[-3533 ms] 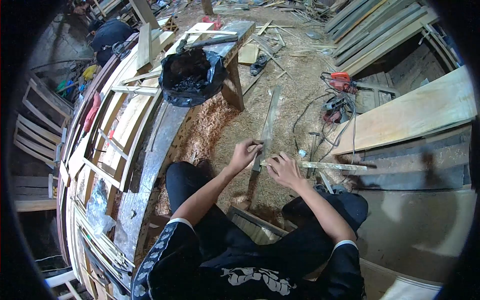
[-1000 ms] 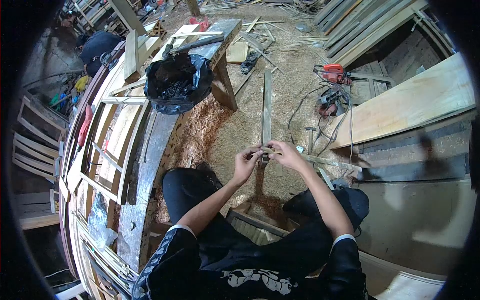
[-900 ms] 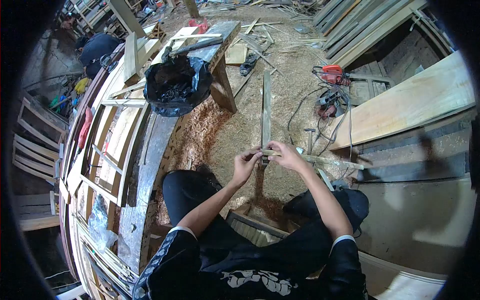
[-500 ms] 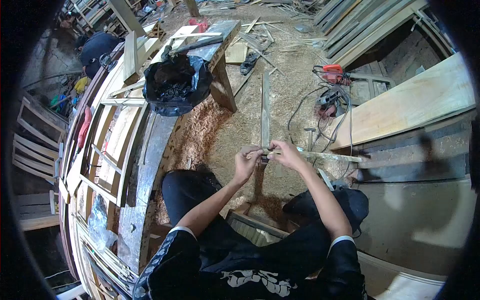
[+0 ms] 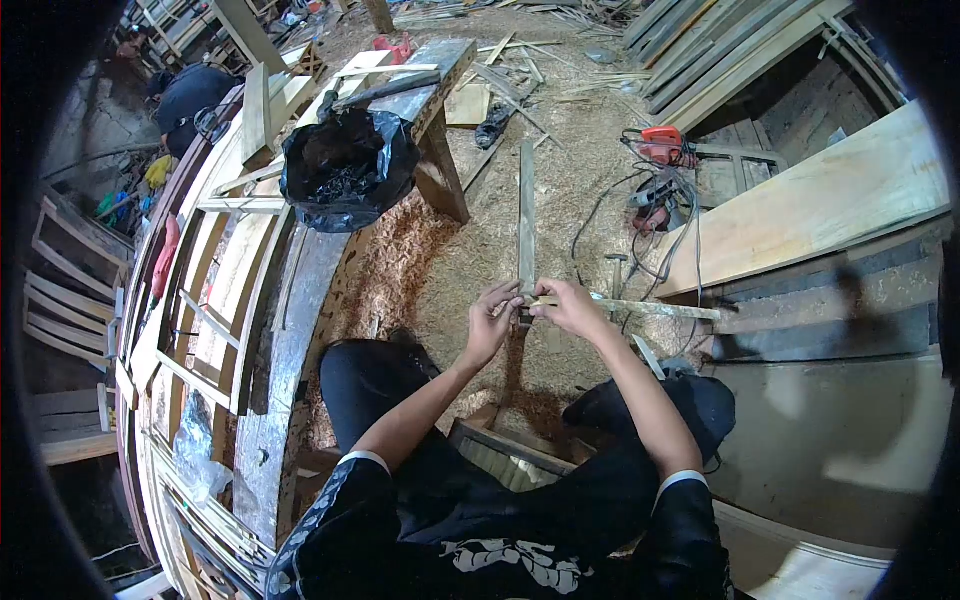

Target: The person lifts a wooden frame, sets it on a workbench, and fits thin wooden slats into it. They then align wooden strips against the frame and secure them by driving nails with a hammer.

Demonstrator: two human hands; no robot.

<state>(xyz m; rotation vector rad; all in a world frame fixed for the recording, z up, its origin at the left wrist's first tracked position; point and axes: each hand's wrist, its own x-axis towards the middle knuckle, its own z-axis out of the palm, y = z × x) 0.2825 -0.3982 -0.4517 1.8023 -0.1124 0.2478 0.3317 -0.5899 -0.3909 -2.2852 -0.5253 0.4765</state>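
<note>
My left hand (image 5: 491, 320) is closed, with thumb and fingertips pinched at the near end of a long grey wooden strip (image 5: 527, 215) that points away from me. What lies between those fingertips is too small to make out. Right beside it, my right hand (image 5: 570, 308) is closed on the left end of a thin pale wooden strip (image 5: 660, 309), which runs off to the right. Both sets of fingertips almost meet where the two strips cross. My fingers partly hide the crossing.
On the left stands a workbench (image 5: 262, 450) with wooden frames (image 5: 205, 370) and a black plastic bag (image 5: 350, 170). Right of me are a hammer (image 5: 616, 270), a red power tool (image 5: 662, 145) with cables and a wide plank (image 5: 810, 205). Shavings cover the floor. A person (image 5: 195, 100) crouches far left.
My left fingers have loosened and spread a little while staying at the crossing. My right hand has barely moved. The whole view has shifted slightly.
</note>
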